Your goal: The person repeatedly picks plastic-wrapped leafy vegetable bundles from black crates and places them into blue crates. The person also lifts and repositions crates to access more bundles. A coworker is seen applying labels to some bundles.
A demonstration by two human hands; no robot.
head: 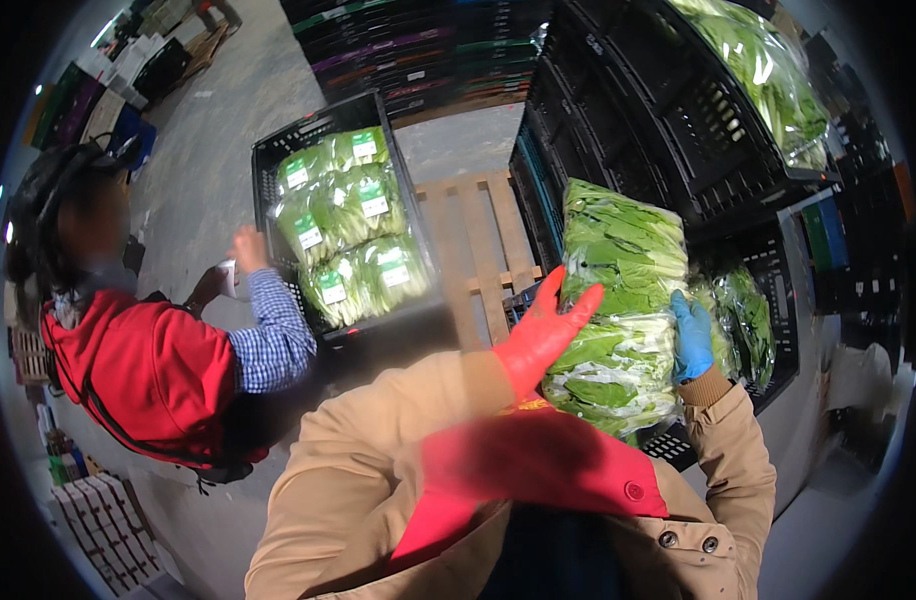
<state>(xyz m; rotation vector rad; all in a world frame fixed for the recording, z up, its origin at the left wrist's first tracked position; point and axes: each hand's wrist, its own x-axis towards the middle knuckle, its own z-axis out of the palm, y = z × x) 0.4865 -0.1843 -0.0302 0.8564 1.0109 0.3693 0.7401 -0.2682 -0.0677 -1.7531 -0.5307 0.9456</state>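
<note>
In front of me are clear plastic bags of leafy greens, an upper bag (623, 247) and a lower bag (615, 367), lying close together. My left hand (536, 337), in a red glove, grips their left side, its thumb over the front near where the bags meet. On the opposite side my right hand (694, 337), gloved in blue, holds the edge with its fingertips partly hidden. Below and to the right, a black plastic crate (784, 300) contains more bagged greens (747, 322). My body and the bags conceal part of this crate.
A co-worker in a red vest (157, 360) stands left, holding a small white object (229, 279). Beside them, a black crate (416, 217) holds several labelled bags of greens (345, 225). A wooden pallet (476, 232) lies between crates. Tall crate stacks (615, 97) rise ahead right.
</note>
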